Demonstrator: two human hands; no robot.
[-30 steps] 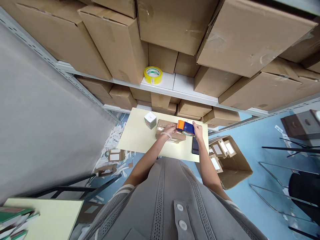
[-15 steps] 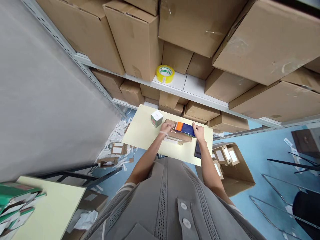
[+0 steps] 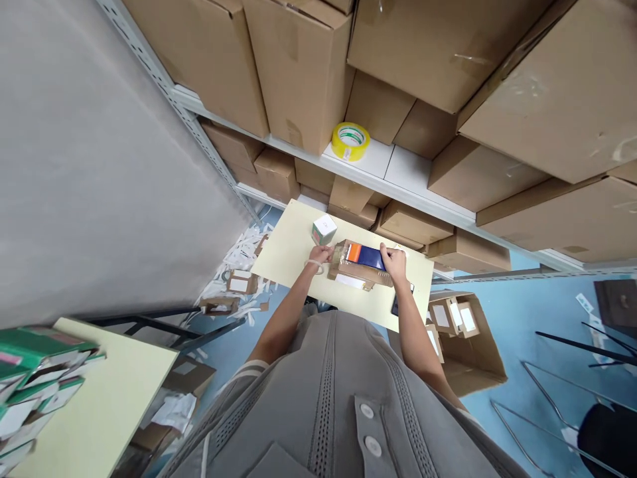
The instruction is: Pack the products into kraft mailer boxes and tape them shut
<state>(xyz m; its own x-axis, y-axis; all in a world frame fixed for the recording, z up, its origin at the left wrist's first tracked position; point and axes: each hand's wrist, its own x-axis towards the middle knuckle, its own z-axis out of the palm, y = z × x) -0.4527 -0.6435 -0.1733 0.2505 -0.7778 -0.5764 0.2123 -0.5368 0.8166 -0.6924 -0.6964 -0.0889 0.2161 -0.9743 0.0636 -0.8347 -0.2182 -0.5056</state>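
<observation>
A small brown cardboard parcel [image 3: 354, 275] lies on a pale yellow table [image 3: 288, 255]. My left hand [image 3: 319, 255] grips the parcel's left end with its fingers closed round the edge. My right hand [image 3: 395, 262] is closed on an orange and blue tape dispenser [image 3: 365, 255], which lies flat along the parcel's top. A small white and green box [image 3: 323, 230] stands on the table just beyond my left hand. A dark phone [image 3: 397, 307] lies at the table's right edge, partly hidden by my right forearm.
Metal shelves [image 3: 378, 174] packed with large cardboard boxes rise behind the table, with a yellow tape roll [image 3: 351, 140] on one shelf. An open carton [image 3: 465, 335] of small parcels sits on the blue floor at right. Paper scraps [image 3: 233, 265] litter the floor at left. A second table [image 3: 94, 398] with green boxes stands near left.
The tape dispenser has gone from tilted up above the parcel to lying flat on its top. My left hand slid from the parcel's top to its left end.
</observation>
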